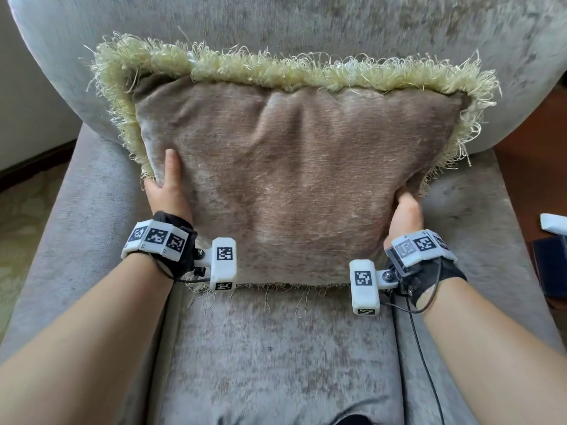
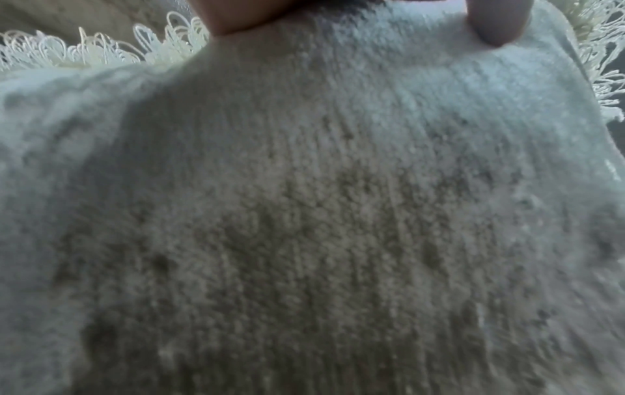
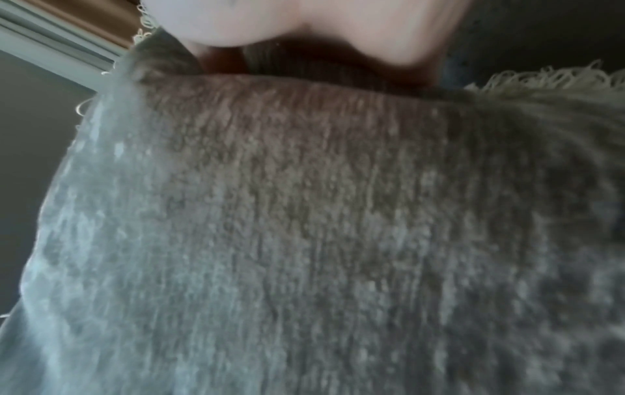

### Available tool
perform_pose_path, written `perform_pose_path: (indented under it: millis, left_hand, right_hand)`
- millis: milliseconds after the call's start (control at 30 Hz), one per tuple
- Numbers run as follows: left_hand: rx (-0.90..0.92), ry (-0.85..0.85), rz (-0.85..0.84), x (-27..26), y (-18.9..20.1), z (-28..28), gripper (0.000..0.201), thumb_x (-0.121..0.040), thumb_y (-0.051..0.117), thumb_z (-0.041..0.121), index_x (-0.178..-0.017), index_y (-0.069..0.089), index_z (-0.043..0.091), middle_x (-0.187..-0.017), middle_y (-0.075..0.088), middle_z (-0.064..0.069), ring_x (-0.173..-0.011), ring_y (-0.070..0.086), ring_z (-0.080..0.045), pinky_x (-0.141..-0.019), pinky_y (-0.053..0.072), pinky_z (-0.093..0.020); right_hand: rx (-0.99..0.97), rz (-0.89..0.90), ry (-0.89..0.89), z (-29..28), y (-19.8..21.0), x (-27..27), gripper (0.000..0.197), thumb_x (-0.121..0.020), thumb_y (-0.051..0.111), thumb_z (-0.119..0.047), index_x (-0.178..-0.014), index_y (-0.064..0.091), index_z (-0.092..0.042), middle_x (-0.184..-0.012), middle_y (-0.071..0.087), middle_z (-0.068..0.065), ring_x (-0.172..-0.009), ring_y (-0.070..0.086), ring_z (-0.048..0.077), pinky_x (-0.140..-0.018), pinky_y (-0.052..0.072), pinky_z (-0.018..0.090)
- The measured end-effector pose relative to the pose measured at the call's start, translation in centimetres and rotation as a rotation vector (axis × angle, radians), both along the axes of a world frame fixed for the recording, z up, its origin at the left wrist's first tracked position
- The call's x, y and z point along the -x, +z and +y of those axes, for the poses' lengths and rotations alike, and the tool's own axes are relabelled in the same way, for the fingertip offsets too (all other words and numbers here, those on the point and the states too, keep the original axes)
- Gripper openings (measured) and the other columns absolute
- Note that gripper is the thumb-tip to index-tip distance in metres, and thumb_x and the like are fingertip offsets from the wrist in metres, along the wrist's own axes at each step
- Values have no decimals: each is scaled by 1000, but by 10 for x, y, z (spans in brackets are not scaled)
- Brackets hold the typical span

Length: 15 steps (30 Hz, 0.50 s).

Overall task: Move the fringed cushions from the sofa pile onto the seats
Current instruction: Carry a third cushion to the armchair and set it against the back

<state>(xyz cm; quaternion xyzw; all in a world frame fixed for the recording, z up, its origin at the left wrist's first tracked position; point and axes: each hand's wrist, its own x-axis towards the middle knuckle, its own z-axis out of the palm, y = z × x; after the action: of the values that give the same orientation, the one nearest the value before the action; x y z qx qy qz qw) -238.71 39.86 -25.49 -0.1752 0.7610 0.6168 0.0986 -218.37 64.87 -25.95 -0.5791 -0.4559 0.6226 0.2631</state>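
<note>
The square brown velvet cushion with pale yellow fringe [image 1: 294,179] stands on the grey plush armchair seat [image 1: 276,348], leaning on the grey backrest [image 1: 306,29]. The left hand [image 1: 167,191] clamps its left edge, thumb on the front face, the other fingers hidden behind. The right hand [image 1: 405,213] grips the lower right edge, fingers wrapped out of sight.

Risk, as judged: released while too upright, the cushion may tip forward; fringe could snag under the fingers.

Clearance: bare seat lies wristward of both hands; armrests flank each hand.
</note>
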Motion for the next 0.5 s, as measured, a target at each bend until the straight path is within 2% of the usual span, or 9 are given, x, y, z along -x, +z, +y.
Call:
perform_pose_path:
  millis: [67,133,233,300,333,400,467,500]
  left_hand:
    - [11,11,18,2,1,1,74,-101,53,59,-155,38,12,-142,54,-1,-142,47,-20,-113,32,-26]
    - [57,-36,-19,5,3,2,82,-101,49,62,-159,29,8,-154,45,-7,-149,38,-24,-120,26,-33]
    - [133,-107,-29,13,2,-1,84,-101,46,63,-159,27,5,-156,38,-13,-151,35,-30,-121,27,-39]
    - [141,-110,-33,17,-5,-7,86,-100,42,68,-161,25,9,-164,32,-16,-150,35,-33,-124,29,-45]
    - [111,-109,-31,17,-7,-11,90,-96,39,74,-161,26,13,-164,32,-16,-149,36,-35,-123,30,-51]
    - [73,-144,-50,19,-11,-16,106,-78,29,84,-161,28,17,-163,36,-13,-148,38,-36,-121,33,-57]
    - [87,-242,-77,26,-24,-20,122,-62,17,86,-162,26,18,-166,32,-14,-150,35,-38,-121,33,-57]
    - [96,-271,-100,28,-23,-19,122,-62,16,87,-163,24,18,-167,29,-15,-152,33,-38,-122,31,-57]
  right_hand:
    - [33,12,-10,1,1,2,63,-66,64,-52,-118,66,-16,-106,73,6,-98,69,25,-88,54,40]
    - [25,-27,16,7,0,5,64,-66,64,-56,-116,68,-15,-106,73,5,-100,68,25,-90,52,38]
    - [-31,-113,63,17,7,5,54,-90,56,-44,-131,57,-9,-129,60,11,-115,58,26,-82,43,24]
    - [-75,-182,24,31,0,-1,50,-98,49,-31,-140,46,-5,-141,49,14,-125,49,28,-82,31,23]
    - [-106,-212,3,33,-1,-2,49,-99,47,-26,-141,43,-4,-142,47,14,-126,47,28,-83,27,23]
    - [-159,-262,8,34,2,-2,45,-99,44,-21,-140,42,-3,-141,48,15,-125,48,28,-82,26,23]
    - [-168,-301,64,34,0,1,41,-102,41,-20,-137,47,2,-138,51,21,-115,53,28,-75,28,21]
    - [-167,-330,98,36,-1,2,41,-103,40,-20,-134,49,4,-136,53,23,-111,54,29,-71,28,20]
